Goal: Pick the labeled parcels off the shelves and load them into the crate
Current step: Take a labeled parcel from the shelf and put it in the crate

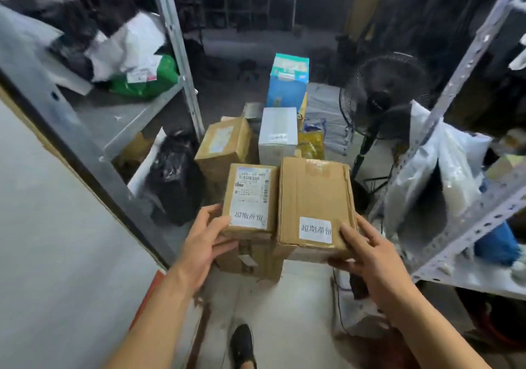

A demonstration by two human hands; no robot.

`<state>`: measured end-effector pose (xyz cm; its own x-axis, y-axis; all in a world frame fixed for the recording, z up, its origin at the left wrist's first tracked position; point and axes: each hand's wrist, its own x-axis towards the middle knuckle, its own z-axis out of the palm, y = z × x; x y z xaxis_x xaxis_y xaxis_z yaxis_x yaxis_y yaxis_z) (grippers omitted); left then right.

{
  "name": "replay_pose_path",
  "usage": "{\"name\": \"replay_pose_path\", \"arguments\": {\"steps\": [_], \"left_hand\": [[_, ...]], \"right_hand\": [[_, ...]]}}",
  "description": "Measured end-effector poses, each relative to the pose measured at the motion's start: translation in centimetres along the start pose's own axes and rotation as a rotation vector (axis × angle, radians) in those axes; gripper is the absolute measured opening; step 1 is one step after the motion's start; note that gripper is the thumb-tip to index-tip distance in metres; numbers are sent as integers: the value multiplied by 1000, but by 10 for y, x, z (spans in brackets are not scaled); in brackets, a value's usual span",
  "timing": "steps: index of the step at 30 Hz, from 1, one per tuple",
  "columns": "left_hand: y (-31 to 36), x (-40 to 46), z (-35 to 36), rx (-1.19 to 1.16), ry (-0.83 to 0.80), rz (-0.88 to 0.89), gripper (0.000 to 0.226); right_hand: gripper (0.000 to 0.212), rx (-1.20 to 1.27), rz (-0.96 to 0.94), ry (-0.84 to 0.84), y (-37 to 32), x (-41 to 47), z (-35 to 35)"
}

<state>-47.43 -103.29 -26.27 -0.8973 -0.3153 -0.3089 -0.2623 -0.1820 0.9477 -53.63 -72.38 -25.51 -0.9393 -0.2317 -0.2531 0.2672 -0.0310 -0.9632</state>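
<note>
1. Left hand (pixel 203 240) grips small labeled box (pixel 250 197), fingers curled on its near-left corner.
2. Right hand (pixel 367 250) holds larger box (pixel 314 209), fingers wrapped at near-right corner.
3. Both boxes side by side, touching, above the floor pile of parcels (pixel 225 146).

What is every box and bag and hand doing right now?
small labeled box: sealed, held by the left hand
larger labeled box: taped shut, held by the right hand
white box: closed, upright in the pile
blue carton: closed, standing upright
black bag: lying on the floor
green bag: lying on the shelf
fan: too unclear to tell if spinning
</note>
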Motion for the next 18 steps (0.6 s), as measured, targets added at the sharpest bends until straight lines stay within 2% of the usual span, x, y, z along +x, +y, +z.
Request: {"name": "replay_pose_path", "arguments": {"steps": [4,8,14,18], "left_hand": [[60,74,-5,-72,-42,123,38],[118,157,-7,-130,-66,157,29],[155,256,13,-196,-97,53,22],[154,301,35,-80,-93,-12,27]], "right_hand": [[38,-23,-122,70,-60,63,27],[29,-23,-181,162,-114,133,56],[30,70,-95,231,-152,197,52],[31,85,-53,265,-160,217,32]]}}
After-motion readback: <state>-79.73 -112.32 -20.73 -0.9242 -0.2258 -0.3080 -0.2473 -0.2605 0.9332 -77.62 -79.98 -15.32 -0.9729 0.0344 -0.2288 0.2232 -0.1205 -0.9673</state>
